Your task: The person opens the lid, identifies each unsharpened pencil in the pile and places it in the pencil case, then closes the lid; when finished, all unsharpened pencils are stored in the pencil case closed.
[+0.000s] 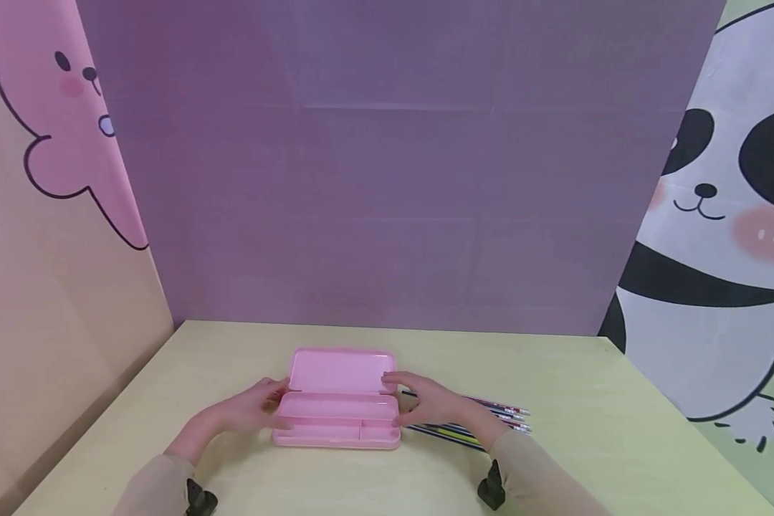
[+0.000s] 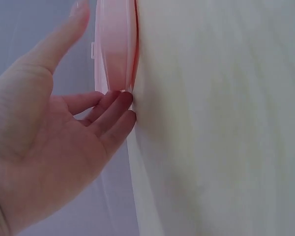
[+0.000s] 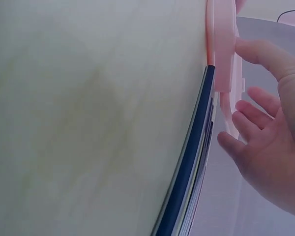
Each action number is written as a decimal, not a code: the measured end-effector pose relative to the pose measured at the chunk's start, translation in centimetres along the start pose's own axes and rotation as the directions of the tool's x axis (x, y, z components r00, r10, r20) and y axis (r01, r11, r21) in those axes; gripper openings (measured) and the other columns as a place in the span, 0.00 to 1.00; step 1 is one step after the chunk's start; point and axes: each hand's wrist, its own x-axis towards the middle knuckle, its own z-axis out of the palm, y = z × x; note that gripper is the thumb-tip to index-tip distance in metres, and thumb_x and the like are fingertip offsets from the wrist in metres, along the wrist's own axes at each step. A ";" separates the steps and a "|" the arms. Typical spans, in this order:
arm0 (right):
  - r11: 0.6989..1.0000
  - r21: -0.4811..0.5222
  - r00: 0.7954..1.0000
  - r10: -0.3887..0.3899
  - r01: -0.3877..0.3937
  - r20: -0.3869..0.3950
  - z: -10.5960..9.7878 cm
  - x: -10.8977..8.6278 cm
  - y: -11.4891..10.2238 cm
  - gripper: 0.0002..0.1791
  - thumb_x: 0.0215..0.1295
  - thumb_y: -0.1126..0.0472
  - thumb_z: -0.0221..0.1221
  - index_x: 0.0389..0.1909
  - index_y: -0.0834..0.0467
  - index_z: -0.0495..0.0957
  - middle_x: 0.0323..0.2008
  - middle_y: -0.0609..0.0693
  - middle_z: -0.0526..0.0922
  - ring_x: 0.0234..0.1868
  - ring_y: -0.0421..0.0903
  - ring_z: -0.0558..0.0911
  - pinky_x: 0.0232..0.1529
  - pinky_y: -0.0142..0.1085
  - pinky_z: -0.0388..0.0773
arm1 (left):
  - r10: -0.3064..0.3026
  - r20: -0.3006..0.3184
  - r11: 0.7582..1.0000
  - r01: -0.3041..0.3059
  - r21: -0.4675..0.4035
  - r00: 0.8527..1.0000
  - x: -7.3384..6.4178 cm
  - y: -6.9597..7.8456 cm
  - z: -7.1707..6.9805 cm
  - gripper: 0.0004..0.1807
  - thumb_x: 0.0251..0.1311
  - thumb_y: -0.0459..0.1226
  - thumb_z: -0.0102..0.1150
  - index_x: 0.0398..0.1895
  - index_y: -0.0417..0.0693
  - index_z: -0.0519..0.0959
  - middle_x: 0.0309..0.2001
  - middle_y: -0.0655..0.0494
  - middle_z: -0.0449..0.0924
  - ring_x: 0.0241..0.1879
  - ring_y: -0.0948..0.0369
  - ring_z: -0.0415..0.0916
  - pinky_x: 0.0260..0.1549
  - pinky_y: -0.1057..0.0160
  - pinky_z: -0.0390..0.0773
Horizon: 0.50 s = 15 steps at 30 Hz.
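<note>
Purple fabric-like backdrop (image 1: pixel 387 165), one panel, rises ahead of both hands; one pale table (image 1: pixel 503 358) spreads beneath them. One panda drawing (image 1: pixel 684 265) stands off to the right of the grip, one pink cartoon animal (image 1: pixel 45 86) off to its left. Between the hands lies one pink case (image 1: pixel 338 407), its single lid (image 1: pixel 338 369) folded back, farther off than the tray (image 1: pixel 319 432). Of the two hands, the left hand (image 1: pixel 254 408) clasps nothing, fingertips at the case's near end, thumb spread; the right hand (image 1: pixel 432 401) is likewise loose, thumb against the opposite end. Past the right fingers, partly behind that forearm (image 1: pixel 484 423), lie several pencils (image 1: pixel 454 433), overlapping too much to count. Opening the case looks done; the pencils lie outside it, apparently untouched by the fingers, and none shows inside.
</note>
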 end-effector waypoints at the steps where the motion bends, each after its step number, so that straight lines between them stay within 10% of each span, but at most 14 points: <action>1: 1.000 0.001 1.000 -0.003 0.003 0.007 0.0 0.0 0.0 0.41 0.55 0.56 0.67 0.68 0.58 0.59 0.68 0.54 0.64 0.70 0.54 0.60 0.68 0.56 0.58 | -0.003 -0.013 1.000 0.002 -0.010 1.000 0.0 -0.2 -0.1 0.46 0.54 0.44 0.65 0.68 0.27 0.54 0.53 0.41 0.65 0.58 0.41 0.66 0.60 0.44 0.68; 15: 1.000 0.002 0.999 0.000 -0.001 0.038 -0.1 0.2 -0.1 0.39 0.55 0.58 0.66 0.67 0.59 0.62 0.69 0.55 0.62 0.71 0.56 0.57 0.69 0.58 0.54 | 0.064 0.027 0.994 -0.061 -0.087 0.998 0.7 -1.6 -1.1 0.45 0.57 0.40 0.63 0.69 0.27 0.50 0.68 0.30 0.52 0.62 0.36 0.61 0.59 0.41 0.67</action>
